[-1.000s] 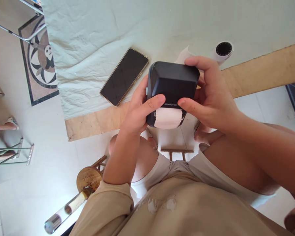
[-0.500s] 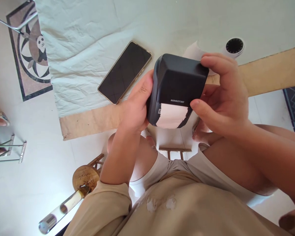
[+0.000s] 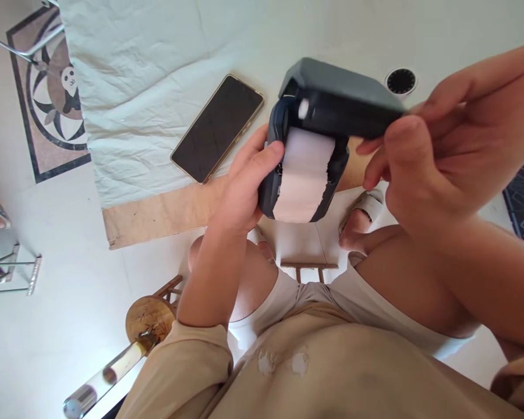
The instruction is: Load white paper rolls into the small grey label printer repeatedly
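A black label printer (image 3: pixel 268 195) is held up over the front edge of the table. My left hand (image 3: pixel 248 174) is closed around its left side, with the thumb on top at the rim. The lid (image 3: pixel 349 96) is raised, and my right hand (image 3: pixel 441 145) pinches its right end between thumb and fingers. Inside, a white paper roll (image 3: pixel 308 154) shows, its torn strip hanging over the near end of the printer. Left of the printer, a smartphone (image 3: pixel 218 128) lies face up, its screen dark.
A pale cloth (image 3: pixel 157 75) covers the table, with bare wooden edge (image 3: pixel 157 218) along the front. A white round thing with a dark top (image 3: pixel 400 81) stands beyond my right hand. A wooden stool (image 3: pixel 151 317) and a clear tube (image 3: pixel 107 375) are at lower left.
The printer's lid has swung up from closed, uncovering the paper roll. My right hand has moved right and up with the lid's edge. My left hand still grips the body.
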`<state>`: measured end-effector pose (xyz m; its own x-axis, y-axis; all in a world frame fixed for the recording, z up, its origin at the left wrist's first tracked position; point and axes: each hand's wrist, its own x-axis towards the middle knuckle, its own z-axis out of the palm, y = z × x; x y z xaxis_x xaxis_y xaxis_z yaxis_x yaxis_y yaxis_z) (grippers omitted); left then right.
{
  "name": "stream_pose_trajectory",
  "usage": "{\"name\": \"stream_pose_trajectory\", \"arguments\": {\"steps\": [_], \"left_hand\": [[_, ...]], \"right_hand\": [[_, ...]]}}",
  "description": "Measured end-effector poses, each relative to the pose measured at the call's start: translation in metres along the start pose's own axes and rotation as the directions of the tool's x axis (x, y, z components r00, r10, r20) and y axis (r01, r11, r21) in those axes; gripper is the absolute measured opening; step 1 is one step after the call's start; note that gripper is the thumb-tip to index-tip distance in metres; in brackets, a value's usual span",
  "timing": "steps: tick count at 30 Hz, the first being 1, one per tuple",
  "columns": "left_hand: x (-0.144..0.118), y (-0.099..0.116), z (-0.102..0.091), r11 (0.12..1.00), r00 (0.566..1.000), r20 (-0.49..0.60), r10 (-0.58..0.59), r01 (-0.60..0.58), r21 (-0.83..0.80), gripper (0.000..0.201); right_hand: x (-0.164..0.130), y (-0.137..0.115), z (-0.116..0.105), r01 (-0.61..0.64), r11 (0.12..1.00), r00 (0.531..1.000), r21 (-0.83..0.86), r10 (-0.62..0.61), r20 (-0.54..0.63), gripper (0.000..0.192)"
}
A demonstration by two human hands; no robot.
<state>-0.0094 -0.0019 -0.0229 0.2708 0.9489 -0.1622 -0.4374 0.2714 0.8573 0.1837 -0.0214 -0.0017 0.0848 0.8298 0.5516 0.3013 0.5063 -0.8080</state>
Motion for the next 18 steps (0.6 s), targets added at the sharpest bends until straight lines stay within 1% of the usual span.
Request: {"name": "stream_pose_trajectory", "arguments": {"steps": [2, 4, 5, 7, 9, 10, 12, 13, 14, 15, 17, 18], "left_hand": [[-0.001, 0.000, -0.001, 0.998, 0.999, 0.021, 0.035, -0.036, 0.061, 0.034], [-0.001, 0.000, -0.002, 0.994, 0.996, 0.064, 0.063, -0.068, 0.085, 0.030], [-0.002, 0.001, -0.002, 0.993, 0.993, 0.094, 0.071, -0.079, 0.083, 0.029], [-0.002, 0.002, -0.001, 0.993, 0.988, 0.135, 0.077, -0.088, 0.080, 0.031], [-0.004, 0.004, 0.002, 0.993, 0.989, 0.129, 0.066, -0.078, 0.090, 0.032], [-0.005, 0.004, 0.004, 0.993, 0.992, 0.113, 0.055, -0.066, 0.093, 0.033], [-0.006, 0.005, 0.008, 0.996, 0.998, 0.054, 0.019, -0.024, 0.085, 0.037], [-0.007, 0.004, 0.010, 0.997, 1.000, 0.028, 0.003, -0.005, 0.075, 0.041], [-0.008, 0.004, 0.012, 0.998, 1.000, 0.000, -0.014, 0.014, 0.065, 0.043], [-0.008, 0.004, 0.013, 0.998, 0.999, -0.022, -0.027, 0.028, 0.057, 0.044], [-0.008, 0.003, 0.013, 0.998, 0.999, -0.044, -0.025, 0.027, 0.049, 0.044], [-0.008, 0.004, 0.012, 0.998, 0.999, -0.041, -0.013, 0.015, 0.053, 0.042]], "right_hand": [[0.001, -0.001, 0.000, -0.038, 0.999, 0.999, -0.019, 0.038, 0.003, 0.008], [0.002, 0.001, 0.001, -0.032, 0.993, 0.996, -0.109, 0.041, 0.076, 0.007], [0.002, 0.003, 0.001, -0.008, 0.989, 0.992, -0.149, 0.026, 0.124, 0.006], [0.002, 0.006, 0.001, 0.112, 0.961, 0.973, -0.252, -0.054, 0.226, 0.012], [0.002, 0.006, 0.000, 0.246, 0.885, 0.938, -0.394, -0.116, 0.327, 0.016], [0.001, 0.005, -0.001, 0.306, 0.825, 0.918, -0.475, -0.125, 0.375, 0.016], [0.002, 0.002, -0.004, 0.367, 0.711, 0.889, -0.599, -0.078, 0.452, 0.014], [0.002, 0.000, -0.005, 0.365, 0.689, 0.884, -0.626, -0.045, 0.465, 0.015], [0.003, -0.001, -0.007, 0.352, 0.688, 0.884, -0.634, -0.021, 0.467, 0.018], [0.004, -0.002, -0.008, 0.334, 0.708, 0.884, -0.622, -0.006, 0.467, 0.022], [0.008, -0.006, -0.011, 0.268, 0.799, 0.881, -0.539, 0.023, 0.473, 0.028], [0.011, -0.008, -0.013, 0.209, 0.855, 0.873, -0.475, 0.056, 0.485, 0.030]]}}
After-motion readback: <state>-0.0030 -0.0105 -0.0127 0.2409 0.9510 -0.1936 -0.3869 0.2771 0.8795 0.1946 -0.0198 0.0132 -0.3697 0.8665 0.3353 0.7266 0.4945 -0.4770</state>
